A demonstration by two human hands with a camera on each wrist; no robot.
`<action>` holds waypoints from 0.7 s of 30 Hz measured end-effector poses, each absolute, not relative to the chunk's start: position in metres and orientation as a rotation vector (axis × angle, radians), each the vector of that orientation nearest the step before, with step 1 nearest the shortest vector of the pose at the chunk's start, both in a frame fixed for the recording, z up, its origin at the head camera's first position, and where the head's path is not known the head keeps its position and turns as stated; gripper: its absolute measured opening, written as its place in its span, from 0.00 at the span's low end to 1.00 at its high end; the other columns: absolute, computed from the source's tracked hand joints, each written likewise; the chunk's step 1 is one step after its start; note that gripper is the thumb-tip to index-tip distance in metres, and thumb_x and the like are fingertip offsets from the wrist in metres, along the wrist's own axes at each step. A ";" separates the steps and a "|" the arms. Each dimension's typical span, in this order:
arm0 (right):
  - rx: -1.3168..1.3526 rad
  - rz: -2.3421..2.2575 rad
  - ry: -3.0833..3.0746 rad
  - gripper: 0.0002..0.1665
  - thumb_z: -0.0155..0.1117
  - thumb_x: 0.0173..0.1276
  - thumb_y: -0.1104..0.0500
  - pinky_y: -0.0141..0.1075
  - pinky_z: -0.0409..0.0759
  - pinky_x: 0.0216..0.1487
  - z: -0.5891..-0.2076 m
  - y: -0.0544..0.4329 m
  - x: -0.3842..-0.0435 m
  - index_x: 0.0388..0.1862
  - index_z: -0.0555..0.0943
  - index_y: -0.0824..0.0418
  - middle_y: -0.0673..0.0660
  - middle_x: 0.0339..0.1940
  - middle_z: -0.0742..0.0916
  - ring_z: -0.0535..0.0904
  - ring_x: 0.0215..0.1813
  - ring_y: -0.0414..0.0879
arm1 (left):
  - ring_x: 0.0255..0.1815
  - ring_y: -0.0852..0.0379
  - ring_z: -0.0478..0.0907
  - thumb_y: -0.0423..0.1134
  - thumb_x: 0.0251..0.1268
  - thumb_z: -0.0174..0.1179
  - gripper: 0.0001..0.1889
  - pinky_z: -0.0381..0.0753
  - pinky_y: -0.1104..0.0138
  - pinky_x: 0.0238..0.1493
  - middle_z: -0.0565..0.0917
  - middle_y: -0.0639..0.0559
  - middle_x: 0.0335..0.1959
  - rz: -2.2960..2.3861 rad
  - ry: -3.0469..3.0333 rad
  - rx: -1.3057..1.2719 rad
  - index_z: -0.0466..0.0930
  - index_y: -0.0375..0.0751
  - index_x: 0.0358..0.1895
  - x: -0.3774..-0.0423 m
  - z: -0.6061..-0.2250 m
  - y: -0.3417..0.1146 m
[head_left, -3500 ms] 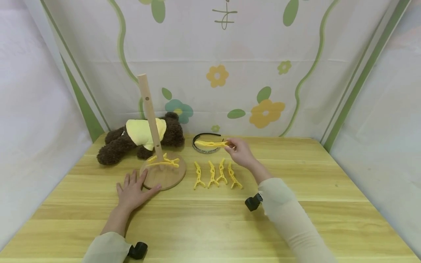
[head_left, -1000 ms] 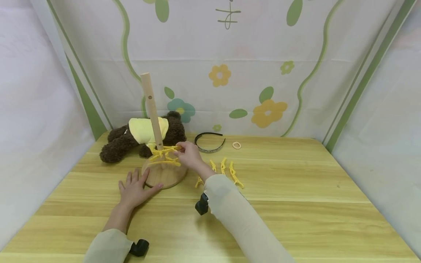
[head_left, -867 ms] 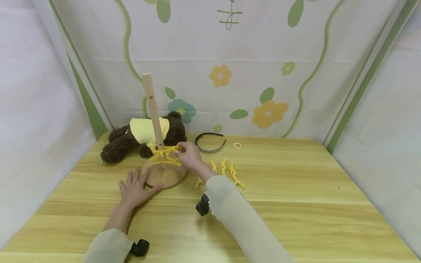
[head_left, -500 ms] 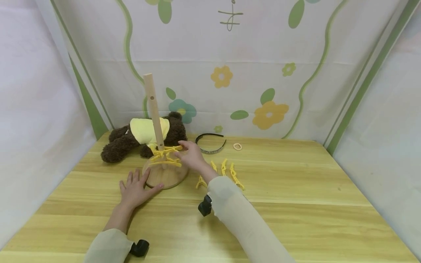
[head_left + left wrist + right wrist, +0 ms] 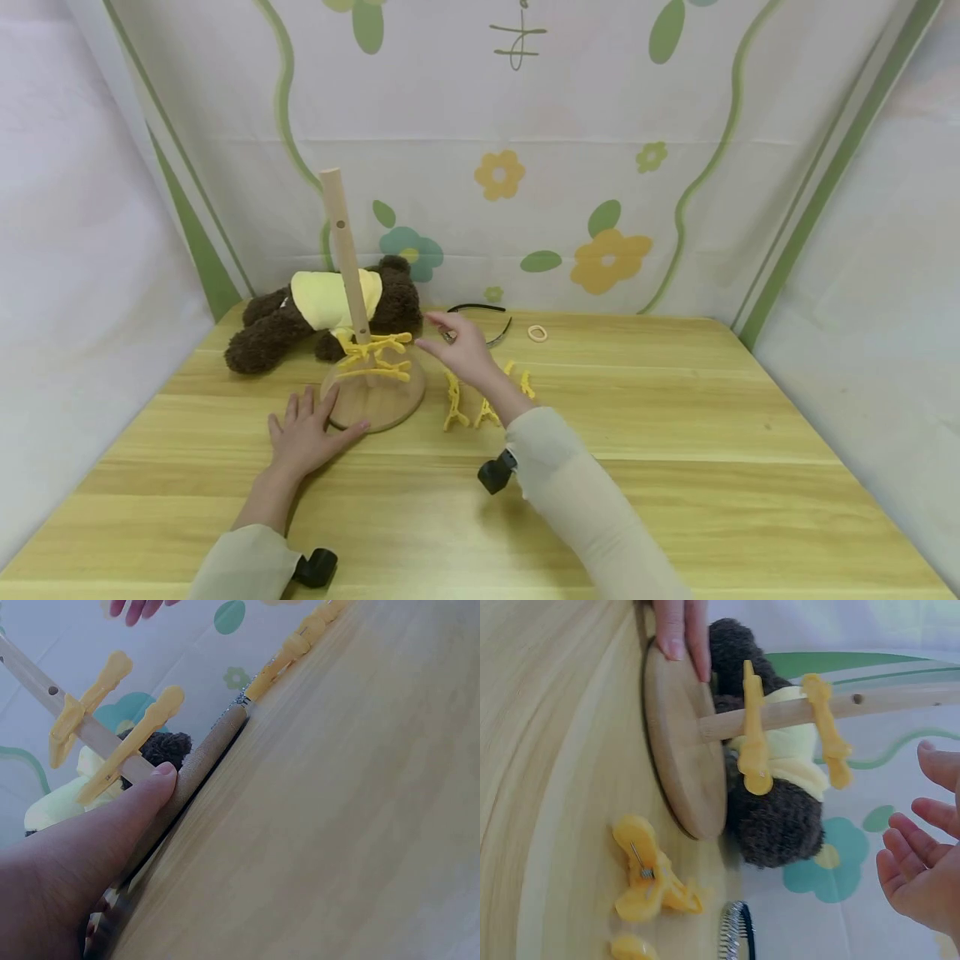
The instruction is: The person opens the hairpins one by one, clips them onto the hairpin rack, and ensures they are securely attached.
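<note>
A wooden post [image 5: 347,267] stands on a round wooden base [image 5: 384,408]. Two yellow hair clips grip the post one above the other: the upper clip [image 5: 826,735] and the lower clip [image 5: 754,742] near the base. My left hand [image 5: 303,437] lies with fingers spread at the base's near left edge, its thumb [image 5: 161,776] on the rim. Just right of the upper clip, my right hand [image 5: 465,350] hovers with thumb and fingers apart, holding nothing. Beneath its wrist, several more yellow clips [image 5: 453,404] lie in a row on the table, partly hidden by the forearm.
Behind the post lies a brown teddy bear [image 5: 397,304] in a yellow shirt. A black headband [image 5: 480,307] with glittering trim sits beyond my right hand, partly covered by it. To its right is a small pale ring [image 5: 537,333]. Printed cloth [image 5: 420,125] walls the table's back.
My right hand brought a yellow clip left from over the headband to the post, let it go there and drew back right with fingers opened. My left hand has stayed at the base.
</note>
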State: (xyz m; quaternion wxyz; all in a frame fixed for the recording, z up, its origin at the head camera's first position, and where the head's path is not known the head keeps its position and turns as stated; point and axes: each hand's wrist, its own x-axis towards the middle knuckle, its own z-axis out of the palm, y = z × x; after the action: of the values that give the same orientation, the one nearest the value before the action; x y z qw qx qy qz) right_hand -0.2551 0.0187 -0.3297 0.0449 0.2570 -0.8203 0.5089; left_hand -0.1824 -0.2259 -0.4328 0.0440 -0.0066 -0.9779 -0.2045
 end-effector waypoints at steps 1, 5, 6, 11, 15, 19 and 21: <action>0.787 1.551 -2.493 0.28 0.62 0.56 0.54 0.39 0.70 0.46 -0.330 0.024 -0.254 0.56 0.71 0.60 0.54 0.48 0.76 0.70 0.48 0.45 | 0.61 0.30 0.34 0.72 0.45 0.45 0.49 0.27 0.35 0.47 0.44 0.27 0.63 -0.629 -2.989 -0.020 0.45 0.45 0.68 -0.182 -0.433 -0.226; 0.790 1.532 -2.436 0.26 0.63 0.56 0.58 0.37 0.72 0.41 -0.328 0.046 -0.249 0.54 0.72 0.61 0.56 0.49 0.77 0.71 0.46 0.45 | 0.61 0.30 0.34 0.72 0.45 0.45 0.49 0.26 0.36 0.47 0.44 0.27 0.63 -0.645 -2.987 -0.029 0.44 0.45 0.68 -0.182 -0.433 -0.225; 0.791 1.524 -2.428 0.26 0.63 0.55 0.59 0.37 0.73 0.40 -0.328 0.051 -0.249 0.54 0.72 0.62 0.56 0.49 0.77 0.71 0.46 0.45 | 0.61 0.30 0.34 0.72 0.45 0.45 0.49 0.26 0.36 0.47 0.44 0.27 0.63 -0.644 -2.987 -0.028 0.44 0.45 0.68 -0.182 -0.433 -0.225; 0.793 1.538 -2.375 0.26 0.64 0.54 0.61 0.44 0.71 0.42 -0.324 0.079 -0.244 0.52 0.73 0.65 0.59 0.48 0.77 0.71 0.46 0.48 | 0.61 0.30 0.34 0.72 0.46 0.45 0.49 0.27 0.36 0.47 0.44 0.27 0.63 -0.630 -2.989 -0.020 0.44 0.45 0.68 -0.182 -0.433 -0.226; 0.747 1.537 -2.382 0.26 0.64 0.54 0.59 0.46 0.69 0.42 -0.324 0.100 -0.237 0.52 0.73 0.65 0.58 0.47 0.78 0.71 0.46 0.48 | 0.61 0.30 0.34 0.71 0.46 0.45 0.49 0.27 0.35 0.47 0.44 0.27 0.63 -0.639 -2.994 -0.023 0.44 0.45 0.68 -0.182 -0.431 -0.225; 0.692 1.528 -2.401 0.24 0.64 0.55 0.59 0.43 0.69 0.42 -0.332 0.121 -0.231 0.51 0.74 0.64 0.59 0.47 0.78 0.71 0.46 0.48 | 0.61 0.30 0.35 0.71 0.46 0.45 0.48 0.28 0.36 0.48 0.44 0.27 0.63 -0.641 -2.993 -0.016 0.46 0.44 0.67 -0.181 -0.430 -0.225; 0.664 1.545 -2.405 0.24 0.64 0.54 0.60 0.44 0.70 0.42 -0.339 0.131 -0.228 0.51 0.74 0.65 0.60 0.46 0.78 0.71 0.45 0.50 | 0.61 0.30 0.35 0.71 0.46 0.45 0.48 0.28 0.36 0.48 0.44 0.27 0.63 -0.645 -2.989 -0.018 0.46 0.44 0.67 -0.180 -0.430 -0.224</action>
State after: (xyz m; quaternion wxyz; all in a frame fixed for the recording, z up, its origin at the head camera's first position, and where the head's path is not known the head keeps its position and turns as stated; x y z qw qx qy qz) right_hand -0.2284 0.1310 -0.3387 0.1031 0.2250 -0.8152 0.5236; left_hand -0.1802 -0.2245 -0.4296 0.0420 -0.0059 -0.9766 -0.2109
